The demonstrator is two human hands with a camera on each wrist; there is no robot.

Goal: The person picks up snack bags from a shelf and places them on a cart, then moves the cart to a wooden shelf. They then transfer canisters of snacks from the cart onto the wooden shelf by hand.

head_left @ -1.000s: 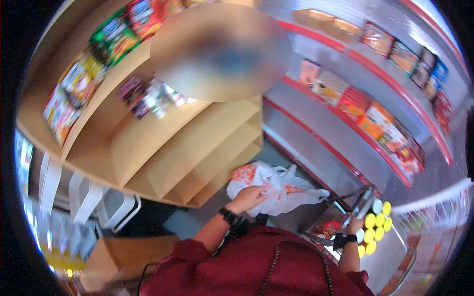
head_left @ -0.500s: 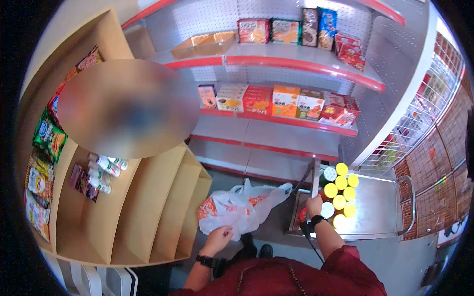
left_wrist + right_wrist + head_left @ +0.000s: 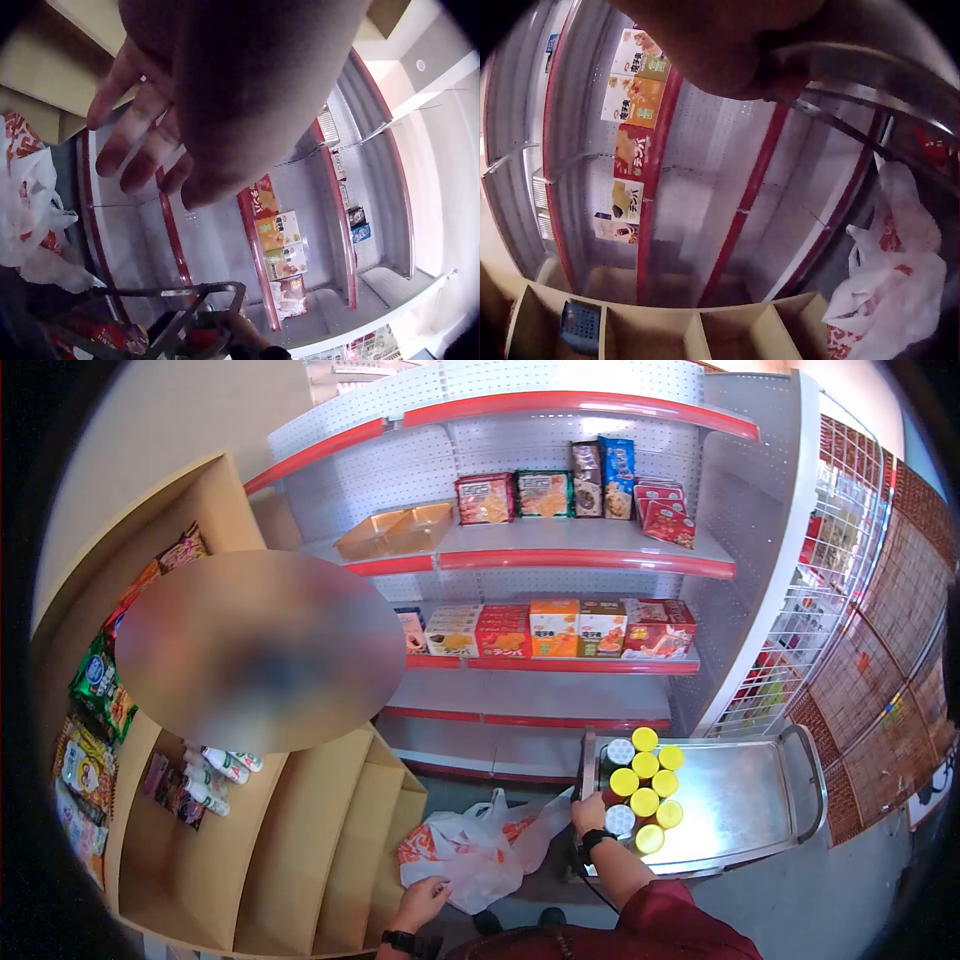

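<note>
Red-edged shelves (image 3: 590,564) stood behind the metal cart (image 3: 730,800), whose end rail (image 3: 588,760) my right hand (image 3: 590,815) gripped; my left hand (image 3: 423,901), fingers loosely spread, hung near the white plastic bag (image 3: 465,860) on the floor (image 3: 850,885).

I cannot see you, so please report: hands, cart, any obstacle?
Right hand grips cart handle. Left hand empty. Cart carries yellow-lidded containers. Plastic bag on floor beside cart, possibly obstructing.

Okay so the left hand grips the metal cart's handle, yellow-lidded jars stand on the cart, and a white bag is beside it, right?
Not the left hand: the head view shows the right hand gripping the handle of the metal cart. Yellow-lidded jars stand on it, with a white bag beside it.
</note>
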